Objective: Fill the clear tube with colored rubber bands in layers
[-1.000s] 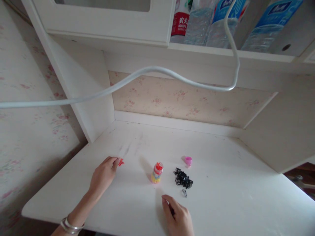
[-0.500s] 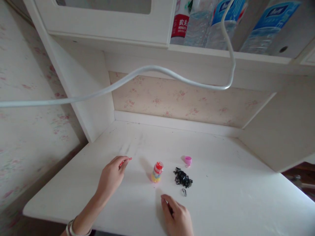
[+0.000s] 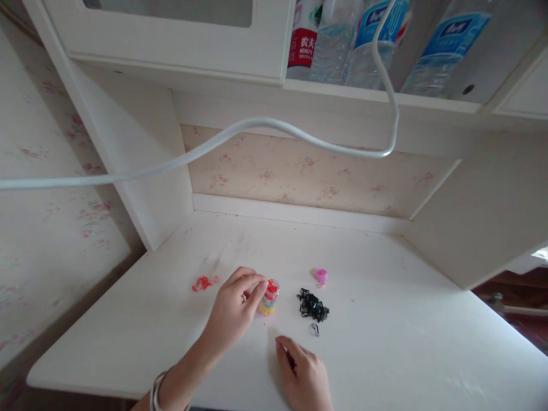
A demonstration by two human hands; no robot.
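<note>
My left hand (image 3: 234, 305) hovers at the mouth of a small clear jar (image 3: 268, 297) filled with coloured rubber bands, fingers pinched together at its rim. What the fingertips hold is too small to see. My right hand (image 3: 303, 377) rests on the white desk (image 3: 385, 342) near the front edge, fingers curled, with something dark at the fingertips. A heap of black rubber bands (image 3: 312, 305) lies right of the jar, and one loose black band (image 3: 314, 329) sits just in front of it. A few red bands (image 3: 202, 282) lie to the left.
A pink jar lid (image 3: 321, 275) lies behind the black heap. A white cable (image 3: 240, 128) hangs across the view above the desk. Water bottles (image 3: 363, 40) stand on the shelf overhead. Side panels wall the desk left and right.
My left hand moved right from the red bands to the jar's mouth, leaving red bands on the desk. My right hand stayed in place.
</note>
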